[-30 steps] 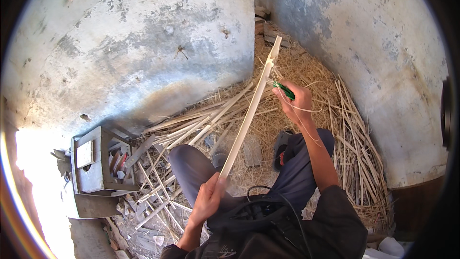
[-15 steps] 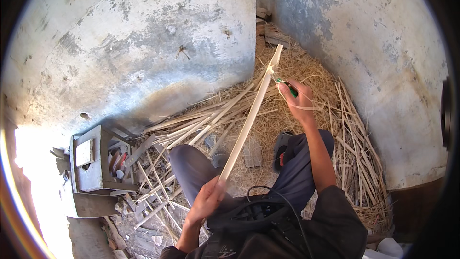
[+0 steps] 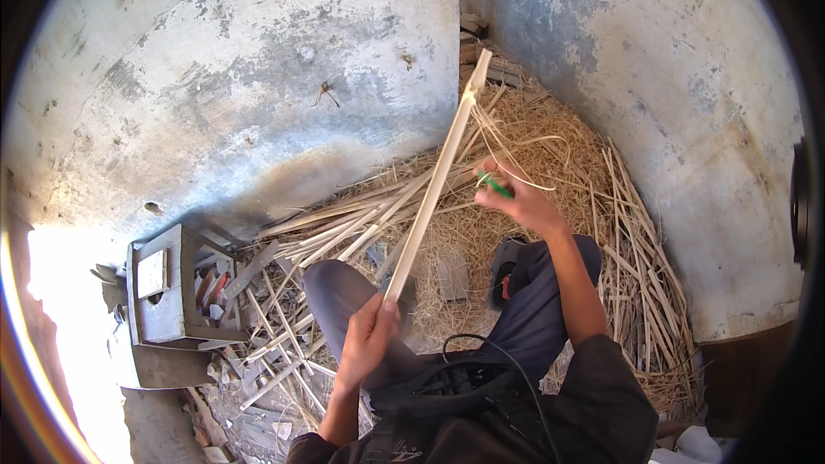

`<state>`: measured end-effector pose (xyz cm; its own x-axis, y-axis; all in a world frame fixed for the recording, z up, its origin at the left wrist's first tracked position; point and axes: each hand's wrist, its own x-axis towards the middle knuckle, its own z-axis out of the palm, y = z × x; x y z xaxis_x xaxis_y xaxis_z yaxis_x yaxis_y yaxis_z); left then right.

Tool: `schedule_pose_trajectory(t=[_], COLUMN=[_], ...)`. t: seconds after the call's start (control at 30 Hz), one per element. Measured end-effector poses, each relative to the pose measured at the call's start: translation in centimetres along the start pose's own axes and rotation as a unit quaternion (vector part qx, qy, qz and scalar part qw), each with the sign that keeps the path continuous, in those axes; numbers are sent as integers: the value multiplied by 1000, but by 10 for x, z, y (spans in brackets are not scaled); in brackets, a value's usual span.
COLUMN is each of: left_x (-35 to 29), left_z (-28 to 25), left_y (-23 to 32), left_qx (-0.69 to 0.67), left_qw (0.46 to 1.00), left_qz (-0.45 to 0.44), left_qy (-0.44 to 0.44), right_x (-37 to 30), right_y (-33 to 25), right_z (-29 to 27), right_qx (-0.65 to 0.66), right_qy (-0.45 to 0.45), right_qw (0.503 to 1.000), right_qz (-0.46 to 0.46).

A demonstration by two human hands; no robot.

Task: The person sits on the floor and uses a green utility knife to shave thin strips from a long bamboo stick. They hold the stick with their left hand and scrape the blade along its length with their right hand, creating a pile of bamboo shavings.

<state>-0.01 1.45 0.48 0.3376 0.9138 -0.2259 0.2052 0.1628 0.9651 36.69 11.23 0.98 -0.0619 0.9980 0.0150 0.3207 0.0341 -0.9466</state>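
Strip (image 3: 434,189), long and pale, thin shavings (image 3: 483,120) near its tip

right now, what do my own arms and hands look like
The left hand and right hand are bare, with no glove or watch showing. Both forearms are uncovered too. The right sleeve is black, loose and ends near the elbow; the left sleeve is also black, only partly in view.

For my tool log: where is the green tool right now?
In the head view, right of centre, the green tool is in the right hand, to the right of the long pale strip.
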Motion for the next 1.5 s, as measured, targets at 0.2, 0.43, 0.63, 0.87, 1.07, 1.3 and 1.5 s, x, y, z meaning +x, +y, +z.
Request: schedule_pose_trajectory(t=[0.2,0.43,0.63,0.87,1.07,1.3,1.5], left_x=[14,18,19,19,19,17,15], left_z=[6,11,15,20,24,27,29], left_y=[18,25,28,42,41,43,41], left_qx=[6,3,16,-3,-3,6,91], left_qw=[999,999,998,998,998,998,991], left_qz=[20,30,50,50,57,61,79], left_qy=[29,34,30,32,20,21,62], right_x=[-6,-10,-17,-20,-16,-19,-20], right_y=[-9,-11,-19,-21,-17,-23,-28], right_z=[26,43,41,45,50,52,54], right_qx=[-94,61,-29,-97,-154,-190,-206], right_qy=[-208,-7,57,110,121,124,138], right_qw=[971,988,976,948,914,907,904], right_qz=[-64,-138,-210,-284,-355,-354,-350])
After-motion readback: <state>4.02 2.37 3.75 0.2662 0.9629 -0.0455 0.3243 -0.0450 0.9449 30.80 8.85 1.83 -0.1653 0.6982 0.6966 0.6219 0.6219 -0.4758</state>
